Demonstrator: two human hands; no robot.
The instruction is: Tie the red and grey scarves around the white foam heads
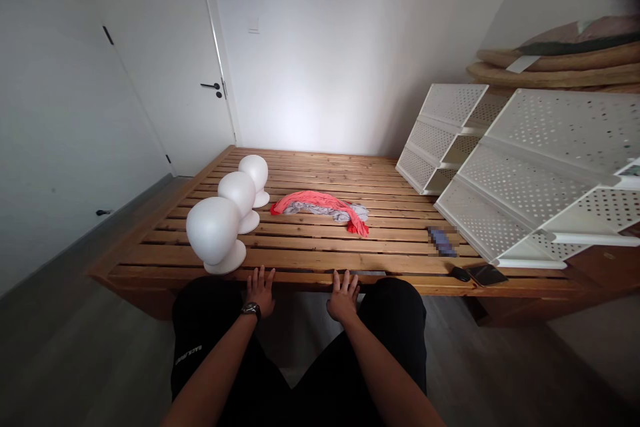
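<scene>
The person sits low in the frame, with both hands flat on the near edge of the wooden slatted bed frame [320, 260]; the left hand [261, 292], with a watch at the wrist, rests with fingers spread just below the nearest white foam head [215, 232]; the right hand [343, 295] lies the same way a little to the right of the centre; the grip of each hand is wide and holds nothing. The red and grey scarf [324, 208] lies crumpled in the middle of the frame on the slats, well apart from both hands and to the right of the three heads; the second foam head [239, 199] and the third foam head [255, 177] stand behind the first one in a row toward the upper left, and all three are bare. As a judgement, the work on the scarf is not begun; nothing is lifted, and the cloth is still bunched. For room, the slats between the hands and the scarf are free, and also the far part of the bed toward the wall; on the right side of the frame the white perforated racks [525, 187] lean over the bed and take much place; a dark phone [486, 273] and a small dark thing beside it lie near the front right edge, close to the drop; the gaps between the slats could catch the cloth.
</scene>
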